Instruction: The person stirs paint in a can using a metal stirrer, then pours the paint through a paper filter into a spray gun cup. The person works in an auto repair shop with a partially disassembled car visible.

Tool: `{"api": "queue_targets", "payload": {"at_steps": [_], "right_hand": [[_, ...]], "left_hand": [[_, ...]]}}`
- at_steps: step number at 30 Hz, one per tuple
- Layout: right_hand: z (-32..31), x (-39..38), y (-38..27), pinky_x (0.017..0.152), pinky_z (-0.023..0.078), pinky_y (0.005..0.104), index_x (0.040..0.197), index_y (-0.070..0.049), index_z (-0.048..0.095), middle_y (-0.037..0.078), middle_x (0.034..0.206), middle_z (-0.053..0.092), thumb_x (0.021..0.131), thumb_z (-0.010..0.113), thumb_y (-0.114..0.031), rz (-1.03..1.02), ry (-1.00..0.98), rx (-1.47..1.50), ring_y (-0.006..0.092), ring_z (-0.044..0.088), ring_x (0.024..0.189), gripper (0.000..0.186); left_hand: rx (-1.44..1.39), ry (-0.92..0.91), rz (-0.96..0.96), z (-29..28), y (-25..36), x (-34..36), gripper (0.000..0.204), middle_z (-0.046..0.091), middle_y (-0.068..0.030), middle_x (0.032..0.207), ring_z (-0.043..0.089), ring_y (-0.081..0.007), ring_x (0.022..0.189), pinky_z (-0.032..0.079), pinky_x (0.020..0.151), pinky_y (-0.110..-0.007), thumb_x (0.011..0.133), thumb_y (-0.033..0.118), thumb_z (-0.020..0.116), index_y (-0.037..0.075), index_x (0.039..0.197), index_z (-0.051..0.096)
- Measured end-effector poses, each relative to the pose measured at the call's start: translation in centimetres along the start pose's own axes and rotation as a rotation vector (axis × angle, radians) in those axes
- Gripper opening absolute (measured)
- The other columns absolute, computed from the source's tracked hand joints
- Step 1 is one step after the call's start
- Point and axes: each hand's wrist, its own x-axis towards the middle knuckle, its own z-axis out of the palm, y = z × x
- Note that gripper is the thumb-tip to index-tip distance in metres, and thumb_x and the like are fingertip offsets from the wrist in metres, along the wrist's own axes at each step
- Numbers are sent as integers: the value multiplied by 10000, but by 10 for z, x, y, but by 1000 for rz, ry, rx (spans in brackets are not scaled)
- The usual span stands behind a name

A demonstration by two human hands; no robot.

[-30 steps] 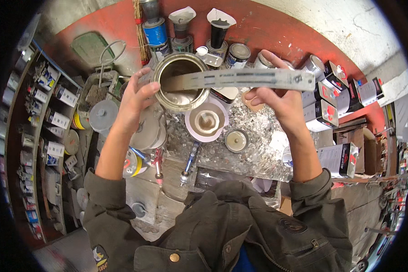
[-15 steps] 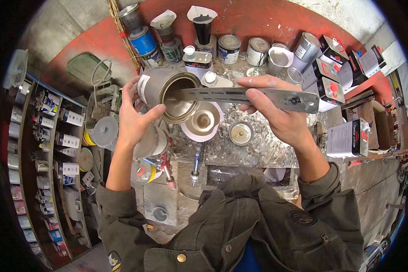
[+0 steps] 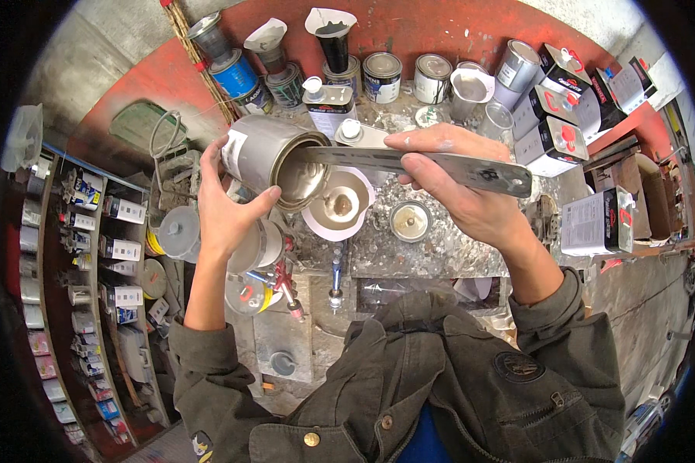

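My left hand (image 3: pixel 234 210) grips a grey metal paint can (image 3: pixel 256 154) from its left side, tipped so its mouth faces right. Silvery paint shows inside along the lower wall. In my right hand (image 3: pixel 471 181) is a flat metal mixing stick (image 3: pixel 486 174) with slots and a hole at its end. Its far end reaches into the can's mouth, where the tip is hidden. Just below the can's mouth stands a paper strainer or cup with a pale rim (image 3: pixel 357 224), with a light liquid at its middle. A round can lid (image 3: pixel 410 221) lies to its right on the paint-spattered bench.
Paint cans (image 3: pixel 382 79) and rectangular solvent tins (image 3: pixel 550 145) line the bench's back and right. Two spray guns (image 3: pixel 336 276) hang at the front edge. Shelves with many small containers (image 3: pixel 120 250) stand at left. A clear plastic container (image 3: pixel 181 231) sits beside my left wrist.
The can has shifted slightly left and its mouth has turned a little further downward, showing more paint inside. The stick has moved slightly left with my right hand.
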Motion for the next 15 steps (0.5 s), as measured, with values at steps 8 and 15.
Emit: {"api": "queue_targets", "payload": {"at_steps": [8, 15], "right_hand": [[-2, 1, 0, 800, 546, 346, 1100, 4, 751, 115, 1038, 770, 917, 713, -45, -45, -14, -43, 243, 712, 887, 193], [-1, 2, -1, 794, 547, 342, 1095, 6, 752, 118, 1036, 771, 913, 717, -37, -62, -8, -43, 244, 714, 883, 189]], "left_hand": [[89, 2, 26, 2, 5, 1, 1046, 493, -232, 1446, 518, -336, 1334, 423, 1137, -470, 647, 283, 889, 18, 1505, 353], [110, 4, 55, 2, 6, 1, 1028, 488, -232, 1454, 515, -336, 1338, 427, 1128, -478, 650, 267, 873, 18, 1505, 359]]}}
